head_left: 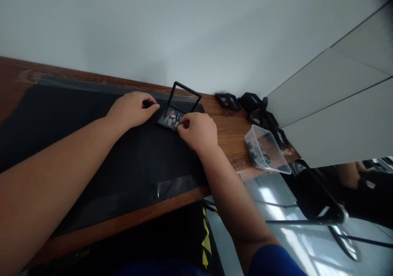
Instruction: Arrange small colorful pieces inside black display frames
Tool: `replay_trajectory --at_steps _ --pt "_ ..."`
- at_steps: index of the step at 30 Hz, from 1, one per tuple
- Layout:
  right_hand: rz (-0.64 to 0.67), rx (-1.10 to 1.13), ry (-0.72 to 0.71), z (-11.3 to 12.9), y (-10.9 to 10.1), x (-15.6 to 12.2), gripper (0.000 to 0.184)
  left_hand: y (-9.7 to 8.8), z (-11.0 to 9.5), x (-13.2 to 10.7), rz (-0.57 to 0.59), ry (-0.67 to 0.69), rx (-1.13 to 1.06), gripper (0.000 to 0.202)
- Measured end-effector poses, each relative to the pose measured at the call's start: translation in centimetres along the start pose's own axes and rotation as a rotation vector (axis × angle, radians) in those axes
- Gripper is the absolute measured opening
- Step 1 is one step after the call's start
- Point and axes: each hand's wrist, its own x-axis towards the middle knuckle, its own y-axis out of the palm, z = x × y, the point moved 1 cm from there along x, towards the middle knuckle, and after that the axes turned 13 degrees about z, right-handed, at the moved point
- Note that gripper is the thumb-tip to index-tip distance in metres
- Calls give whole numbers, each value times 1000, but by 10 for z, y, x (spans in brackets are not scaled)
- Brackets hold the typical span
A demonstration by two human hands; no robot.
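A small black-framed display case [166,123] stands with its lid [185,88] raised on the dark mat [135,161]. Several small polished stones [172,117], pinkish, grey and dark, lie in its base. My right hand [199,133] reaches to the base's right side, thumb and fingertips pinched together at the stones. What is between those tips is too small to make out. Left of the case, my left hand [130,109] is near the mat with fingers curled towards the thumb and nothing visible in them. It is apart from the case.
Right of the mat, a clear plastic tub [267,149] with small bagged pieces stands on the wooden table [230,129]. Several black cases [250,102] sit along the wall. Small colored items [287,151] lie behind the tub. Another person's arm [348,176] shows at far right.
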Motion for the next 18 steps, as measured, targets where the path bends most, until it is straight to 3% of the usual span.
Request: replay_trajectory --at_steps 4,8,18 --pt "-19 -17 14 2 2 0 26 -2 -1 -2 -7 -47 -7 48" --pt "52 5 -27 3 4 2 25 -2 -1 -3 2 -51 3 48" --pt "84 294 -138 -21 4 15 19 -1 1 0 10 -26 18 52"
